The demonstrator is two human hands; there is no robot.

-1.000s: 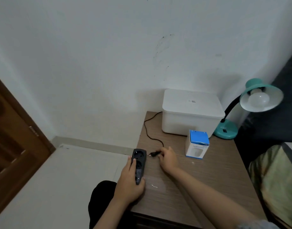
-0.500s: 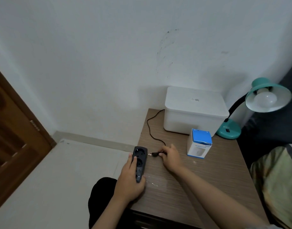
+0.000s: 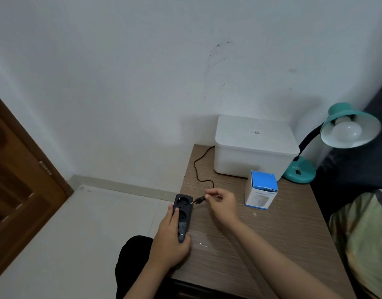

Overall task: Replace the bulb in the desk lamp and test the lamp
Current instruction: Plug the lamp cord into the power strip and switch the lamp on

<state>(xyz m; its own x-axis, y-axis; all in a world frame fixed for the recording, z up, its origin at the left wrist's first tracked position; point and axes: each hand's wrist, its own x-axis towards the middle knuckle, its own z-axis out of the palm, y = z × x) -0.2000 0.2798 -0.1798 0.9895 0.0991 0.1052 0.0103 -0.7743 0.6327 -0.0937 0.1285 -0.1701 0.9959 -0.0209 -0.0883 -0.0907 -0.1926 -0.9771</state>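
Head view: the lamp (image 3: pixel 337 143) is seen at the far right corner of the table (image 3: pixel 272 244), its teal shade tilted toward the camera with a white bulb (image 3: pixel 346 131) seated inside and unlit. Its black cord (image 3: pixel 198 169) is run behind the white bin (image 3: pixel 255 147) and along the tabletop to the plug (image 3: pixel 199 200), which is pinched between the fingertips of the right hand (image 3: pixel 222 203). The plug's pins are pointed at the far socket of the black strip (image 3: pixel 182 214) and held just beside it — not yet inserted, as far as can be told. The strip is gripped along its near half by the left hand (image 3: pixel 170 242) and steadied at the table's left edge. A blue-topped box (image 3: pixel 261 189) is stood between hand and lamp. With a bulb already in place, the testing step is judged to be in hand. The next move calls for the pins to be lined up squarely with the socket holes and pressed home while the strip is held firm; afterwards the switch — presumably on the lamp's base — would need to be reached.
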